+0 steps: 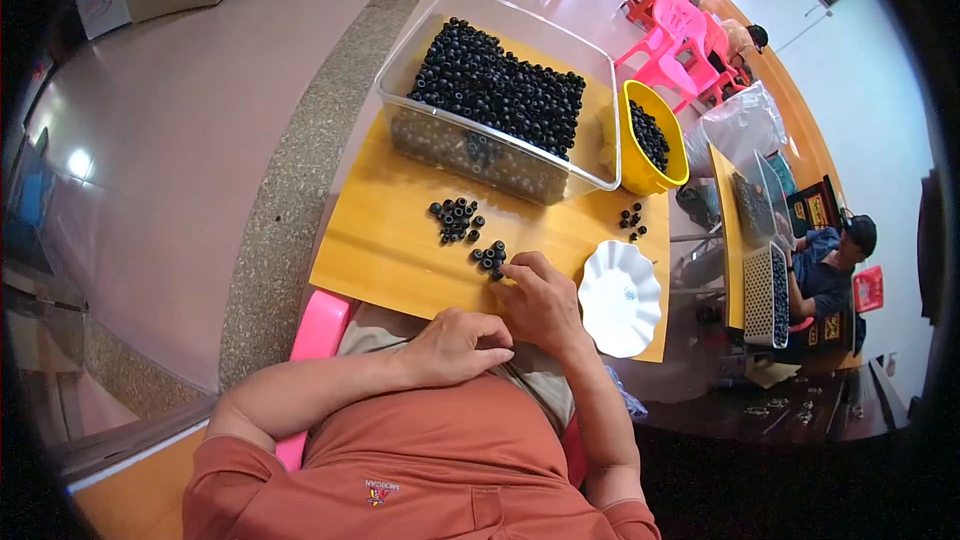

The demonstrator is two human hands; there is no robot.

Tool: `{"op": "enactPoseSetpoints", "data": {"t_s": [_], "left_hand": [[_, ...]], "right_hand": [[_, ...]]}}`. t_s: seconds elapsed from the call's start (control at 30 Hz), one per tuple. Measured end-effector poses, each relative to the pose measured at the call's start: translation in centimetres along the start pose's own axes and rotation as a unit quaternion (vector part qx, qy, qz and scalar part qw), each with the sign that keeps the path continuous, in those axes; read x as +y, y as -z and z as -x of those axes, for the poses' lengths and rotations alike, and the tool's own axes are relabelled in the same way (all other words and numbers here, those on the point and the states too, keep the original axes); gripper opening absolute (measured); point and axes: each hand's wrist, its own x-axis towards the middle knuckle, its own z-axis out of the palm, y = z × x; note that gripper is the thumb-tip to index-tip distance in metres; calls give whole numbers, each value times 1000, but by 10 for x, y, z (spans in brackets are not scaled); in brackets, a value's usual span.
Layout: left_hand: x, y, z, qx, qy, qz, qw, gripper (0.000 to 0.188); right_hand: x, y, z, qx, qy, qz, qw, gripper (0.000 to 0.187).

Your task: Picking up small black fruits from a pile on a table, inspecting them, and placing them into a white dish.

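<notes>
Yellow wooden bench (400, 250) carrying a clear plastic tub (500, 100) heaped with small black rings, and a yellow bowl (650, 140) partly filled with them. Loose black rings (490, 258) lie in small clusters mid-bench. Right hand (540, 300), fingers curled, touches the nearest cluster; left hand (455, 345) rests loosely closed, empty. White scalloped plate (620, 298) sits just right.

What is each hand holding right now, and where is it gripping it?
The right hand rests its fingertips on a cluster of small black rings; any grip cannot be told. The left hand is curled by the table edge, contents hidden.
</notes>
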Motion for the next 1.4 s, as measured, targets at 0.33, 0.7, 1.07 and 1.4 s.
{"op": "enactPoseSetpoints", "data": {"t_s": [0.33,0.7,1.07,1.4], "left_hand": [[2,1,0,2,5,1,1000,17],[-1,-1,-1,41,53,55,996,14],[-13,-4,-6,132,111,279,944,16],[-8,5,-5,34,164,525,834,20]], "right_hand": [[2,-6,3,-20,-2,46,999,14],[3,8,12,-51,9,25,998,26],[-11,21,24,-26,-26,-179,983,24],[-14,13,27,18,-2,-237,971,19]]}}
